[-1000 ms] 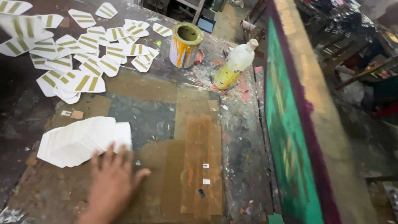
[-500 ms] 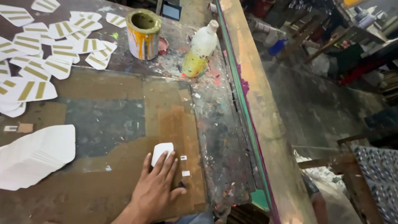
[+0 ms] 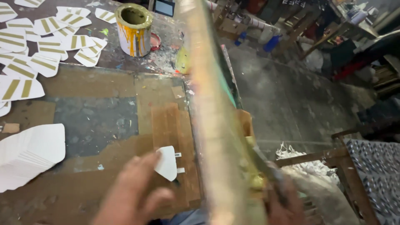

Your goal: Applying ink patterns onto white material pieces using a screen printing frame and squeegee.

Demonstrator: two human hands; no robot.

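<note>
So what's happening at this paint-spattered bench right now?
A person stands at a stained worktable. The left hand has its fingers on a single blank white card lying on a brown wooden patch. The right hand, blurred, grips the lower edge of a long framed screen that stands tilted up. A stack of blank cards sits to the left; gold-striped cards and a paint-dripped can lie further back.

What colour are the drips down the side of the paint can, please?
Yellow-orange drips on a white can, seen in the head view.
</note>
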